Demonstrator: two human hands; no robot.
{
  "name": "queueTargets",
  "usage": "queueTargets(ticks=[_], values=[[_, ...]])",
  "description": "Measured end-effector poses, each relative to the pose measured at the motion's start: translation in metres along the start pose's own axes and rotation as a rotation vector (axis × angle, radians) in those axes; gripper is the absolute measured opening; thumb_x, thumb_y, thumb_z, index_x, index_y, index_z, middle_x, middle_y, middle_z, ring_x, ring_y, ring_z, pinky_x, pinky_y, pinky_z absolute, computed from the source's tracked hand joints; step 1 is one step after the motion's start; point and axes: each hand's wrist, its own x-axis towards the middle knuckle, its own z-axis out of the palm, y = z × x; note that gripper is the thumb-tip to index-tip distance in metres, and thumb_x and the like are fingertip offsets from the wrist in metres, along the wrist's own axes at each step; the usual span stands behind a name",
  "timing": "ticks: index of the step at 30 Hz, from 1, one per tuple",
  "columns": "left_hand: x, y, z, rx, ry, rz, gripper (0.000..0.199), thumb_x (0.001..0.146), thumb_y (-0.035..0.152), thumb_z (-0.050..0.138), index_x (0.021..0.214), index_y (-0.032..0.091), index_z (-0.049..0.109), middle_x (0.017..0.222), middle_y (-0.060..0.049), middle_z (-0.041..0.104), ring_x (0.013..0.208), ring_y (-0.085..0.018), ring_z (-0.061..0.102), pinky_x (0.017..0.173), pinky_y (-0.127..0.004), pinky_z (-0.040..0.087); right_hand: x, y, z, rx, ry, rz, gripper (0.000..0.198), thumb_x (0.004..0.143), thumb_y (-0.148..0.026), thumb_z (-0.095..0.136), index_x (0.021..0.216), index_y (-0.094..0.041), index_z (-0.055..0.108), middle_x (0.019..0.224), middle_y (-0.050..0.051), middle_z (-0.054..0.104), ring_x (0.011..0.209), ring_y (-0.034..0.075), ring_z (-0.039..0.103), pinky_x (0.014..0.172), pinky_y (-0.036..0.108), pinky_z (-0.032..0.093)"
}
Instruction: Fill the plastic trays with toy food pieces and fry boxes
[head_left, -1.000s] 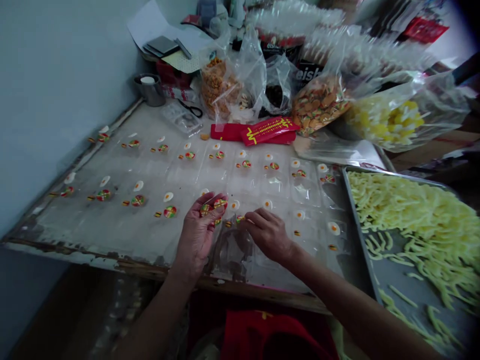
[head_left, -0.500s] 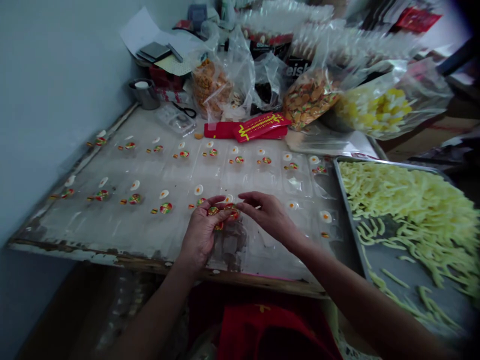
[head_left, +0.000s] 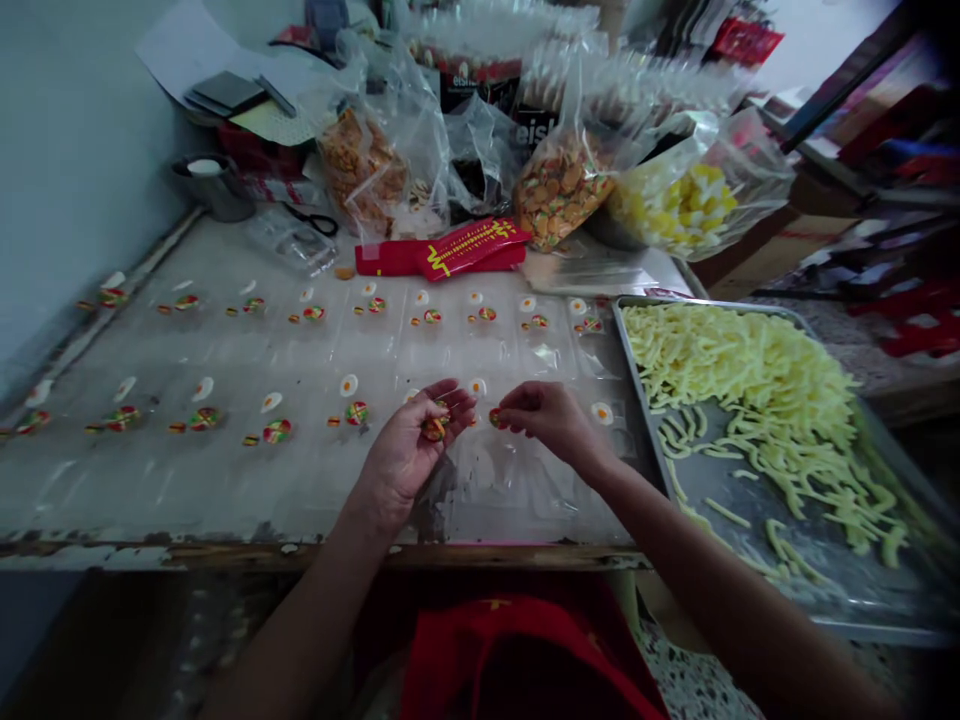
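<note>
My left hand (head_left: 394, 460) is palm up above the table, its fingers curled round several small pizza-shaped candies (head_left: 435, 427). Just to its right, my right hand (head_left: 553, 425) pinches one round pizza-shaped candy (head_left: 495, 417) between thumb and fingertips. Clear plastic blister trays lie below in two rows. Most pockets to the left bear a fried-egg candy (head_left: 349, 385), a tiny burger candy (head_left: 250, 440) and a pizza candy (head_left: 277, 431). Close to my right hand, one tray shows an egg candy (head_left: 478, 387); my hands partly cover the trays around it.
On the right stands a metal tray (head_left: 637, 390) heaped with pale yellow fry-shaped pieces (head_left: 742, 365). Along the back are bags of orange candies (head_left: 562, 195) and yellow-white candies (head_left: 686, 210), red packets (head_left: 472, 250), scissors (head_left: 315, 220) and a metal cup (head_left: 214, 190).
My hands have come apart; the right now holds a single pizza candy away from the left palm. The left hand has opened somewhat over its candies. The view has swung right.
</note>
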Motion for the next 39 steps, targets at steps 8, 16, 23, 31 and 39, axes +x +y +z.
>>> queueTargets(ticks=[8, 16, 23, 31, 39], values=[[0.015, -0.008, 0.007, -0.025, 0.011, 0.125, 0.016, 0.089, 0.008, 0.065, 0.102, 0.015, 0.069, 0.104, -0.008, 0.075, 0.102, -0.017, 0.073, 0.100, -0.030, 0.056, 0.011, -0.011, 0.013, -0.509, 0.186, -0.104, 0.014, 0.080, -0.036, 0.080, 0.081, -0.022, 0.078, 0.072, 0.003, 0.074, 0.065, 0.016, 0.062, 0.060, 0.028, 0.038], [0.017, -0.038, 0.032, -0.126, -0.015, 0.004, 0.024, 0.096, 0.019, 0.047, 0.104, 0.013, 0.068, 0.098, -0.012, 0.075, 0.102, -0.022, 0.073, 0.093, -0.035, 0.058, -0.040, -0.014, 0.040, -0.053, 0.242, -0.311, 0.005, 0.084, -0.022, 0.076, 0.088, -0.023, 0.078, 0.088, 0.003, 0.076, 0.080, 0.017, 0.067, 0.075, 0.028, 0.049], [0.012, -0.061, 0.058, -0.123, -0.048, -0.028, 0.021, 0.090, 0.019, 0.051, 0.096, 0.012, 0.070, 0.095, -0.012, 0.077, 0.102, -0.024, 0.073, 0.097, -0.038, 0.056, -0.054, 0.015, -0.010, 0.442, 0.193, -0.104, 0.018, 0.071, -0.032, 0.083, 0.078, -0.019, 0.074, 0.078, 0.002, 0.075, 0.070, 0.016, 0.067, 0.069, 0.027, 0.051], [0.023, -0.051, 0.068, -0.003, -0.106, -0.082, 0.030, 0.098, 0.037, 0.052, 0.109, 0.014, 0.066, 0.110, -0.015, 0.075, 0.111, -0.027, 0.071, 0.100, -0.041, 0.054, -0.026, 0.037, -0.058, -0.351, 0.302, 0.029, 0.004, 0.077, -0.023, 0.079, 0.077, -0.018, 0.080, 0.071, 0.003, 0.076, 0.063, 0.015, 0.064, 0.059, 0.025, 0.039], [0.025, -0.057, 0.083, 0.133, -0.173, -0.152, 0.038, 0.102, 0.046, 0.046, 0.123, 0.017, 0.060, 0.101, -0.012, 0.076, 0.089, -0.020, 0.074, 0.086, -0.035, 0.058, -0.034, 0.006, -0.064, -0.429, 0.320, -0.333, 0.021, 0.089, -0.029, 0.074, 0.109, -0.022, 0.080, 0.084, 0.003, 0.073, 0.071, 0.013, 0.064, 0.068, 0.025, 0.043]])
